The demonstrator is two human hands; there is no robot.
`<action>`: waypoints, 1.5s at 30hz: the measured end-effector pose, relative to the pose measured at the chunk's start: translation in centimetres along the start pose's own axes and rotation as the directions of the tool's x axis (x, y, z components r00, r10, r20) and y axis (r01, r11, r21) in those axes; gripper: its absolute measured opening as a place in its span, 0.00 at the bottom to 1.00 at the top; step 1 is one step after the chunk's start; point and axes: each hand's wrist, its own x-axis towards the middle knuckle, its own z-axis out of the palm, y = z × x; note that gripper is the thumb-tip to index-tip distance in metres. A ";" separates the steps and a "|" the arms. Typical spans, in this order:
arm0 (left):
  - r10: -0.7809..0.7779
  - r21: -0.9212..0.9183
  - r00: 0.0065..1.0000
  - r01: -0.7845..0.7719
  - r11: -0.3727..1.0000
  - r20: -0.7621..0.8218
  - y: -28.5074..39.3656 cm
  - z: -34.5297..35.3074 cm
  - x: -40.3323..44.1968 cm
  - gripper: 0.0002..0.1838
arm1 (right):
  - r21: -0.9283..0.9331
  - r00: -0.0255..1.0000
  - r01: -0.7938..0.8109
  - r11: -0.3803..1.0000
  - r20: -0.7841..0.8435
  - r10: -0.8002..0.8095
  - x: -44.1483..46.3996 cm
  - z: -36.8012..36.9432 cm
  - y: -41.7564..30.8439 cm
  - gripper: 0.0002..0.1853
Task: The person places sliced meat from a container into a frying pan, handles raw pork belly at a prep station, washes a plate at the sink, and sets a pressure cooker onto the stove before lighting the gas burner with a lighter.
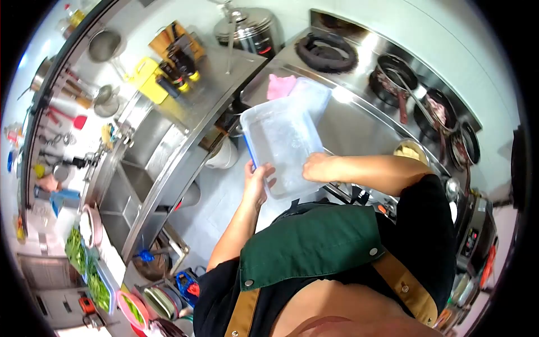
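A large translucent plastic container (283, 140), its open top facing up, is held in front of my body. My left hand (258, 181) grips its near left side, thumb and fingers around the edge. My right hand (321, 167) is closed at the right side wall, its fingertips partly hidden. Just beyond the container, a pale translucent lid or sheet (315, 96) lies on the steel counter (351, 124). Beside that sits a crumpled pink cloth (281, 86).
To the left stands a steel sink (147, 143), with a yellow container (147, 78) and dark bottles (178, 59) behind it. Pans (396, 78) line the right-hand counter. A white bucket (223, 153) is under the left counter; greens (98, 286) lie at lower left.
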 end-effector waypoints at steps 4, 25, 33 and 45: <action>-0.088 -0.044 0.996 0.090 0.995 0.032 -1.9 -0.7 -0.3 0.26 | 0.365 0.728 0.185 0.913 -0.674 0.122 -1.9 3.9 0.0 0.09; -0.259 -0.494 0.825 -0.028 0.869 -0.502 -12.3 -9.7 -11.3 0.28 | 0.539 0.198 -0.385 0.749 -0.744 0.638 -13.5 9.4 21.1 0.18; -0.321 -0.569 0.535 -0.398 0.720 -0.781 -19.8 -20.6 -25.7 0.32 | 0.501 0.553 0.358 0.788 -0.794 0.254 11.9 5.3 -0.9 0.07; -0.377 -0.279 0.132 -0.888 0.367 -0.917 -31.8 -36.8 -53.9 0.28 | 0.583 0.753 0.636 0.506 -0.611 -0.243 31.4 -1.7 -39.7 0.11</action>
